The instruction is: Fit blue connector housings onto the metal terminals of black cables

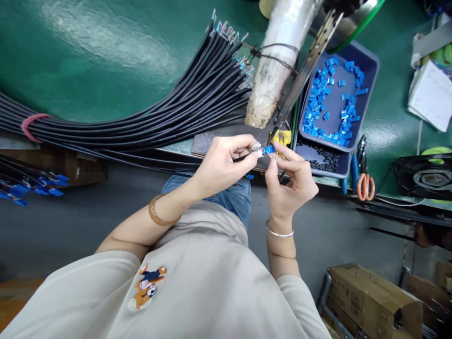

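Note:
My left hand is closed, its thumb and fingers pinching the end of a black cable near a whitish stripped part. At that end sits a small blue connector, which my right hand grips from the right between thumb and fingertips. Thin wires show between the two hands, too small to make out fully. Just above the connector, a long dark metal holder slants down, its lower tip close to my right fingers. A yellow pad lies right behind them.
A bundle of black cables with stripped ends lies at left, bound by a red band. A wrapped duct hangs overhead. At right are a bin of blue connectors, a lower bin of black parts and orange-handled scissors.

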`<control>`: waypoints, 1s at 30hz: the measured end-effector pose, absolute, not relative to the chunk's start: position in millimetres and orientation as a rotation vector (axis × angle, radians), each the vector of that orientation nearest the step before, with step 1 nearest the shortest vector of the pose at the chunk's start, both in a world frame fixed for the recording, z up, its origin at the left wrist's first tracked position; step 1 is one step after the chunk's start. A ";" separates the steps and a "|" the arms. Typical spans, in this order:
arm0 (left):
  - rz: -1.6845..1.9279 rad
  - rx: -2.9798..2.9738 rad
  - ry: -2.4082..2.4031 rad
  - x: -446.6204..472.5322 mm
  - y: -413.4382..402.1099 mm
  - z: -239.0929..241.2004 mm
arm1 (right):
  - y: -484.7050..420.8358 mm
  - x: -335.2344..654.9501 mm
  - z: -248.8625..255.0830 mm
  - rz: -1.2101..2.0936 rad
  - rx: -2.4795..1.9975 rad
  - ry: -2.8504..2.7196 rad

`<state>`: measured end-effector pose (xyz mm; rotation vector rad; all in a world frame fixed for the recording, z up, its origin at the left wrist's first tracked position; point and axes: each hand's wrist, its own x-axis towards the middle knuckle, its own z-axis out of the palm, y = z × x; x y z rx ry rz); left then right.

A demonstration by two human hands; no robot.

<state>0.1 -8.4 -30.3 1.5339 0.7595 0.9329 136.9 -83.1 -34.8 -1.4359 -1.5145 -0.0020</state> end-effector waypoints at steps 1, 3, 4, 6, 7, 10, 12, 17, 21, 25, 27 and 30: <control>0.948 1.521 0.767 1.2 -7.7 -29.7 | -81.6 137.3 -34.4 -0.018 -1.440 -1.525; 0.973 1.482 0.771 3.1 -6.4 -28.0 | -79.1 137.7 -33.4 -0.029 -1.451 -1.531; 0.981 1.462 0.772 3.9 -5.8 -27.1 | -78.1 137.6 -32.9 -0.026 -1.453 -1.529; 0.983 1.438 0.777 4.7 -4.9 -26.0 | -76.6 137.2 -31.9 -0.017 -1.452 -1.524; 0.980 1.434 0.780 4.7 -4.7 -25.7 | -76.0 136.9 -31.4 -0.016 -1.448 -1.522; 0.963 1.439 0.789 3.6 -4.6 -25.6 | -75.4 136.3 -29.0 -0.025 -1.445 -1.532; 0.949 1.439 0.791 2.3 -4.7 -25.4 | -75.7 136.4 -27.0 -0.043 -1.452 -1.555; 0.862 1.386 0.758 0.2 -3.7 -25.1 | -77.0 138.1 -24.5 -0.139 -1.437 -1.622; 0.784 1.382 0.746 0.0 -3.4 -25.5 | -77.1 139.0 -25.9 -0.198 -1.411 -1.644; 0.802 1.389 0.772 -1.0 -4.9 -22.9 | -77.9 138.1 -25.7 -0.173 -1.427 -1.597; 0.809 1.389 0.776 -2.2 -5.7 -21.0 | -79.5 137.1 -24.0 -0.047 -1.474 -1.512; 0.802 1.399 0.752 -4.4 -7.0 -19.7 | -83.9 136.6 -20.0 0.145 -1.475 -1.280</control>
